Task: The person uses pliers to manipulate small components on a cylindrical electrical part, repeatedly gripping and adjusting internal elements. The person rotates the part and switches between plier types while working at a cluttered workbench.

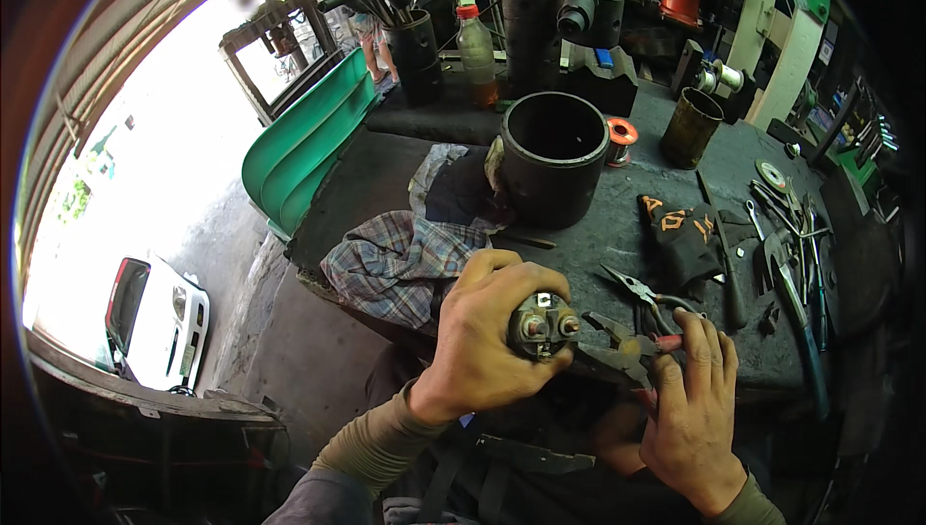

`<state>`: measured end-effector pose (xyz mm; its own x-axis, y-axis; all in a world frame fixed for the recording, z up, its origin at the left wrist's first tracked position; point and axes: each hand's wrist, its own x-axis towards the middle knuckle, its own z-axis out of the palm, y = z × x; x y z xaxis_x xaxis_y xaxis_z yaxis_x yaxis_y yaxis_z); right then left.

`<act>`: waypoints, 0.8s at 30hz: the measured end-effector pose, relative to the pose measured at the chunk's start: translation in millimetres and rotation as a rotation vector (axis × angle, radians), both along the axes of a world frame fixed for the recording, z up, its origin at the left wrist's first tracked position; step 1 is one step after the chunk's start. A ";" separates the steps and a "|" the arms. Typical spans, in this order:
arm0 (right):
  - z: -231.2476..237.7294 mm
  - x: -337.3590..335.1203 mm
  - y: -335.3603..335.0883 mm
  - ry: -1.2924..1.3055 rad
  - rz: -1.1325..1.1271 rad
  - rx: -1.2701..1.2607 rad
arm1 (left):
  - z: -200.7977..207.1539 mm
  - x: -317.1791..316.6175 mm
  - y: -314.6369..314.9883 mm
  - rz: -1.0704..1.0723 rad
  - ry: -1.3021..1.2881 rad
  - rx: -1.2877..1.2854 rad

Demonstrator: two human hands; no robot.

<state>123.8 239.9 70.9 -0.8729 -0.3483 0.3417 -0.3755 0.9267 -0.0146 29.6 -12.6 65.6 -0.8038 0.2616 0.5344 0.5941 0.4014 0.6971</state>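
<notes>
My left hand (482,337) is closed around a starter solenoid (542,326), a dark round part whose end carries two copper studs. That end points up toward me. In my right hand (693,414) are pliers with red handles (622,351), their spread jaws pointing at the solenoid. Whether the jaws touch the solenoid I cannot tell. Just beyond, needle-nose pliers (632,286) lie on the dark workbench (598,255). A plaid cloth (386,260) sits past my left hand, beside a big black metal cylinder (555,173).
A solder spool (622,134) and a rusty can (692,130) stand farther back. A black cloth (680,236), a file (728,274) and several hand tools (796,226) cover the right side. Beyond the bench are a green curved panel (309,154) and a white car (159,323).
</notes>
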 end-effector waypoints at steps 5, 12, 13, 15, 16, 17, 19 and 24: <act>2.3 2.9 -2.7 0.031 0.000 0.011 | -3.5 2.4 3.7 0.013 0.075 -0.013; 1.1 5.2 -5.0 0.048 -0.004 0.022 | 0.6 4.6 9.2 0.091 0.165 -0.050; -0.3 6.0 -5.7 0.040 -0.015 0.023 | -0.6 4.4 9.6 0.085 0.161 -0.050; -3.8 7.2 -7.3 0.027 -0.033 0.024 | -3.2 5.1 9.4 0.075 0.154 -0.050; -4.9 6.5 -6.5 0.037 -0.018 0.033 | -2.7 4.9 8.3 0.022 0.086 -0.043; -6.2 5.2 -4.0 0.048 -0.003 0.040 | -1.5 4.4 6.1 -0.031 0.019 -0.037; -8.4 4.0 0.5 0.063 0.029 0.058 | -0.4 1.5 0.2 -0.154 -0.088 -0.047; -6.0 0.7 11.2 0.070 0.178 0.160 | 6.0 -20.5 -23.6 -0.606 -0.369 -0.230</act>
<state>124.4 251.1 64.9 -0.7691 -0.5493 0.3268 -0.5282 0.8341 0.1590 9.1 -36.1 71.7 -0.5994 0.7888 0.1361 0.5013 0.2373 0.8321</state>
